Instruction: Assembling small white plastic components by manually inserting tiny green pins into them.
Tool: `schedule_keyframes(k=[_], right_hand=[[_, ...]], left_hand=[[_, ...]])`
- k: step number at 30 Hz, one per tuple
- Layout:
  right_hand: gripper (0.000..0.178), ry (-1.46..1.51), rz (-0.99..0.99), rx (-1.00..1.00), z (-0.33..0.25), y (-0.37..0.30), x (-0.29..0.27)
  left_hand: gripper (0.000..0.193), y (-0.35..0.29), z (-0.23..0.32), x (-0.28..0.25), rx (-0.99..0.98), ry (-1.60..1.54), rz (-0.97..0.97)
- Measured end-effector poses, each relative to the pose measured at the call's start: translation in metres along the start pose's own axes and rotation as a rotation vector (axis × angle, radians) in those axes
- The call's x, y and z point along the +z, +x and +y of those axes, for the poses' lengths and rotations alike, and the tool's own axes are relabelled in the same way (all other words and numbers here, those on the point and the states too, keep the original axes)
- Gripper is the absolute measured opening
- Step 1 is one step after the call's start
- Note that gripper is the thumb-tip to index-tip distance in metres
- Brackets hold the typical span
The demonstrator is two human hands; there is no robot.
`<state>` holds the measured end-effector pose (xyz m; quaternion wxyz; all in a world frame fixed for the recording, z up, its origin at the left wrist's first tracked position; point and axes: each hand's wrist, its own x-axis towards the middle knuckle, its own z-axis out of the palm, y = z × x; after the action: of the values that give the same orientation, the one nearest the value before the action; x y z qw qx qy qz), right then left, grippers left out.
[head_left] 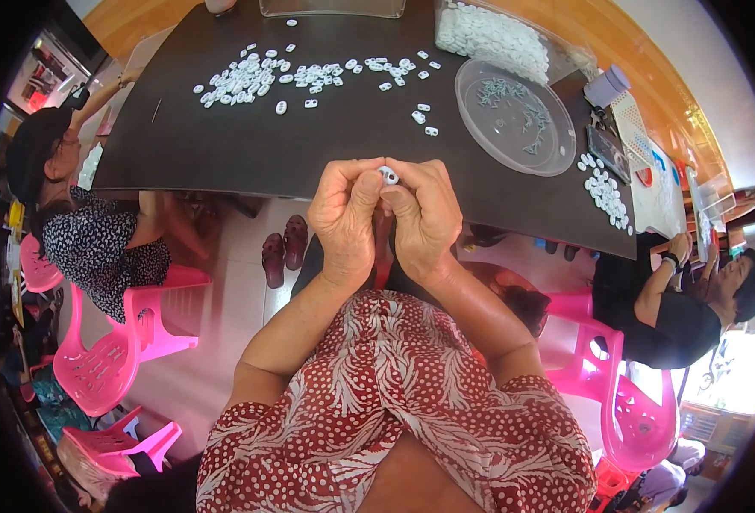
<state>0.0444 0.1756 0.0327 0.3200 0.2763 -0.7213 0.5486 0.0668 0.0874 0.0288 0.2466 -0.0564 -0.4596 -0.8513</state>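
Note:
Close to the table's front edge, my left hand (346,214) and my right hand (426,214) come together. Between their thumbs and fingertips they pinch one small white plastic piece (388,175) with dark round holes. My fingers cover part of it. Beyond my hands, a loose heap of similar white pieces (245,81) spreads over the dark table (198,158), with a few strays toward the middle. A round clear shallow tray (471,128) to the right holds small grey-green parts (501,90), too small to make out.
A clear bin of white pieces (493,38) stands at the back right. More white pieces (606,195) lie at the right edge near a phone (608,152) and a purple-lidded container (606,85). People sit left (95,231) and right (676,299), near pink chairs (108,368).

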Motion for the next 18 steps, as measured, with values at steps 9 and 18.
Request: schedule_keyframes(k=[9,18], right_hand=[[0.021,-0.068,0.082,-0.057,0.024,0.012,-0.01],[0.014,-0.11,0.032,-0.055,0.042,0.02,-0.012]], left_hand=[[0.016,0.011,-0.022,0.026,0.069,0.132,-0.02],[0.017,0.025,-0.036,0.029,0.038,0.122,-0.005]])
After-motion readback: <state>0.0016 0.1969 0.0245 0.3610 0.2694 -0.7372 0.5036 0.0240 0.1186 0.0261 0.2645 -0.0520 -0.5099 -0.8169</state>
